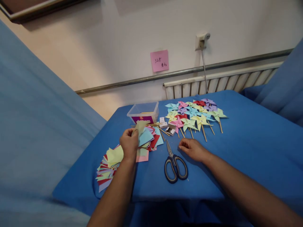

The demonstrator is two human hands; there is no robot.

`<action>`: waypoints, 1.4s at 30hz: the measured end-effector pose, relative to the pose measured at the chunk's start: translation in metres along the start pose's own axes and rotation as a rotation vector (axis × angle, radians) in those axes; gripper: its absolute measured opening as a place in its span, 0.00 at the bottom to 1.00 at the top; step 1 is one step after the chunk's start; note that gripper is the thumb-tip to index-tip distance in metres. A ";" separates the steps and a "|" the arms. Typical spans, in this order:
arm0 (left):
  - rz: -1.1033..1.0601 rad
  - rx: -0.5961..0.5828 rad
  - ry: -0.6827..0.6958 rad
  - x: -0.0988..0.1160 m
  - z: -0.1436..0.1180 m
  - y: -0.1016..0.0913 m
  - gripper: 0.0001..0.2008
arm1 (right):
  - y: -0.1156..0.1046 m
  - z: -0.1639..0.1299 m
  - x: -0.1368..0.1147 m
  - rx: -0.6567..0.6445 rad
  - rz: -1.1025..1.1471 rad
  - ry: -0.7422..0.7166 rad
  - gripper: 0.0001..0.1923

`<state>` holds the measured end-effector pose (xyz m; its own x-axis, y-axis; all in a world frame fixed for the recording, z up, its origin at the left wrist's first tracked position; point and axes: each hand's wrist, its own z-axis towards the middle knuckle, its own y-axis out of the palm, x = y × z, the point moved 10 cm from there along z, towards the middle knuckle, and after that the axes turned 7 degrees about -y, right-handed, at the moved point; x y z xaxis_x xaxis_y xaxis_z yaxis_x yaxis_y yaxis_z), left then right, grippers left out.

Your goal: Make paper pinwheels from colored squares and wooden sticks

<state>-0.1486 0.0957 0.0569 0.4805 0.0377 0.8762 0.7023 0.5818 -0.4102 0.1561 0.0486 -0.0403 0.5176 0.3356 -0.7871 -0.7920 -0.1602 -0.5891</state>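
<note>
My left hand [129, 143] is closed, pinching a pale yellow-green paper sheet [141, 126] upright between thumb and fingers. It is over a pile of coloured paper squares [146, 136]. Under my left forearm lies a fanned stack of cut coloured paper [105, 170], partly hidden. My right hand [191, 148] rests on the table with curled fingers pressed together; whether anything small is inside cannot be made out. Just left of it lie dark-handled scissors [175, 165], pointing away from me, with their blades together.
Finished paper pinwheels [189, 115] on sticks lie in rows at the back right. A clear plastic box [143, 112] stands at the back, near loose wooden sticks [163, 131] and a small open box [170, 130] of small pieces. Blue cloth [251, 151] covers the table; a radiator [222, 80] is behind.
</note>
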 end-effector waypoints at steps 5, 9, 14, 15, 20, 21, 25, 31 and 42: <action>-0.465 -0.010 -0.136 0.002 -0.005 0.027 0.12 | -0.002 -0.001 0.002 0.030 0.042 0.029 0.09; -0.558 -0.154 -0.105 0.023 -0.025 0.075 0.11 | -0.004 -0.003 0.007 0.088 0.091 0.046 0.12; -0.513 -0.396 0.088 0.055 -0.060 0.133 0.04 | -0.017 0.006 0.014 0.266 0.508 0.131 0.25; -0.485 -0.430 0.151 0.061 -0.067 0.138 0.05 | -0.017 0.010 0.016 0.303 0.664 0.169 0.28; -0.229 -0.525 0.502 0.077 -0.093 0.141 0.10 | -0.019 0.034 0.021 0.487 1.101 0.262 0.27; -0.206 -0.536 0.534 0.077 -0.095 0.140 0.11 | -0.019 0.036 0.024 0.515 1.115 0.269 0.25; -0.130 -0.554 0.541 0.071 -0.094 0.140 0.11 | -0.014 0.036 0.034 0.539 1.053 0.274 0.25; -0.162 -0.519 0.399 0.062 -0.086 0.145 0.08 | -0.008 0.025 0.043 0.471 0.978 0.284 0.26; -0.047 -0.170 -0.295 -0.048 -0.042 -0.082 0.29 | 0.001 0.023 0.039 0.378 0.757 0.252 0.26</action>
<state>-0.2072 0.0116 0.0383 0.2907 0.2618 0.9203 0.8097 0.4452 -0.3824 0.1681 0.0832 -0.0668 -0.1682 0.0420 -0.9848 -0.9823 0.0763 0.1711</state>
